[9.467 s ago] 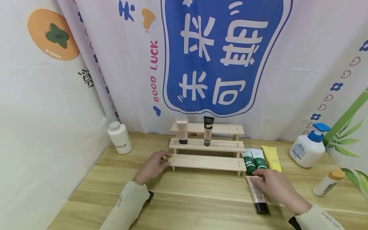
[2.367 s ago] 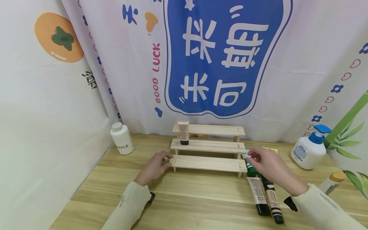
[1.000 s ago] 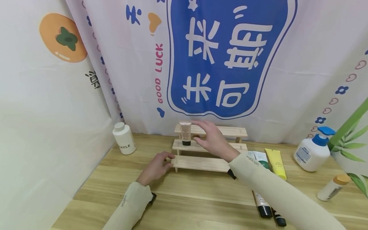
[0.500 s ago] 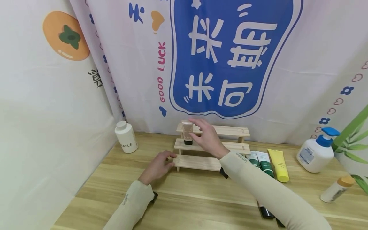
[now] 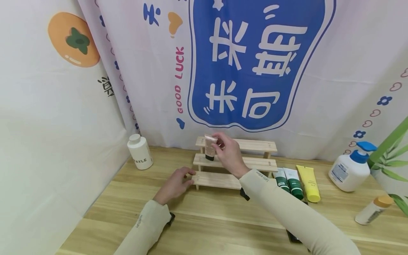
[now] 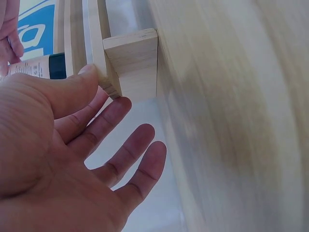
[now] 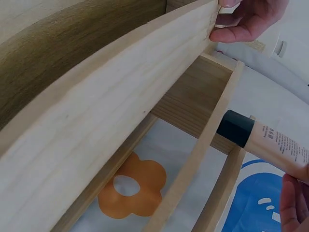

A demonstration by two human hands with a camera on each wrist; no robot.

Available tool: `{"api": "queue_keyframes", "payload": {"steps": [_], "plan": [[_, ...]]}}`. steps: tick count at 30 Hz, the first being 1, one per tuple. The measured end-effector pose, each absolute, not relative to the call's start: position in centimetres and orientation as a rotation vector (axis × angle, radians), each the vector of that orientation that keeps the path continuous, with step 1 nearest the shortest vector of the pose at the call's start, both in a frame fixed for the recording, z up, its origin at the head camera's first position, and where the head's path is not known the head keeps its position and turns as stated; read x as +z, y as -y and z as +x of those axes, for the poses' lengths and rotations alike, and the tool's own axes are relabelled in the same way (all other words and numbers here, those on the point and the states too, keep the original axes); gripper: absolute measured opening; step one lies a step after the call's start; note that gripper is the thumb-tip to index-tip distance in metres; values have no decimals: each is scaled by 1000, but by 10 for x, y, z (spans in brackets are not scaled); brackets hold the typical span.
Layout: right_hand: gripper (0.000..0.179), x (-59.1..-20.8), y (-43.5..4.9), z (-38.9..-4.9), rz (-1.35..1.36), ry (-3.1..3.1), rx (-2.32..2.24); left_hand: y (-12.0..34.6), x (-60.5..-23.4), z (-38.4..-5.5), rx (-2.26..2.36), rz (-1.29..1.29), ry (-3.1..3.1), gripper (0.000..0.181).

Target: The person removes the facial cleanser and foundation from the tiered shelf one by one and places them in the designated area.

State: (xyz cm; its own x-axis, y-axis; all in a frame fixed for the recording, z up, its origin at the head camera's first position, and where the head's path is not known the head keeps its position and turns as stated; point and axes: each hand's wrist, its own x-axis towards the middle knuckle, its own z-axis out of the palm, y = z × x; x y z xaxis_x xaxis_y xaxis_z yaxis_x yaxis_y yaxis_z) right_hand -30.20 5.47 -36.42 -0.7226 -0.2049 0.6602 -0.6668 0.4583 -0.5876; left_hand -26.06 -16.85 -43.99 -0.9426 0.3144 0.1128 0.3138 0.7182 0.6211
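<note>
A small pink squeeze tube (image 5: 210,146) with a black cap stands cap-down and tilted at the left end of the middle step of the wooden three-step rack (image 5: 220,180). My right hand (image 5: 228,153) pinches its upper part between thumb and fingers. In the right wrist view the tube's black cap (image 7: 235,128) shows at the step's edge. My left hand (image 5: 174,183) holds the left end of the lowest step. The left wrist view shows the thumb (image 6: 79,92) on the board's upper side and fingertips beneath, the other fingers spread.
Right of the rack lie two green-and-white tubes (image 5: 294,185) and a yellow tube (image 5: 308,182). My right sleeve mostly hides tubes with black caps (image 5: 293,236). A pump bottle (image 5: 349,171) and an orange-capped bottle (image 5: 370,213) stand farther right; a white bottle (image 5: 139,153) stands left.
The black tube went from the rack to the table at right. My right hand then came left to the pink tube, closed on it and tilted it. The left hand stays at the rack.
</note>
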Motion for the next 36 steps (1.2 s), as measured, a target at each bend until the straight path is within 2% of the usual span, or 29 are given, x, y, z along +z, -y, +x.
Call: {"api": "queue_keyframes", "payload": {"steps": [11, 26, 36], "plan": [[31, -353, -89, -292, 756, 2123, 1128, 168, -441, -260, 1067, 528, -2896, 30], [28, -323, -158, -265, 677, 2072, 1060, 170, -443, -260, 1090, 538, -2902, 27], [29, -327, -216, -249, 459, 2210, 989, 171, -443, -260, 1071, 545, -2905, 28]]}}
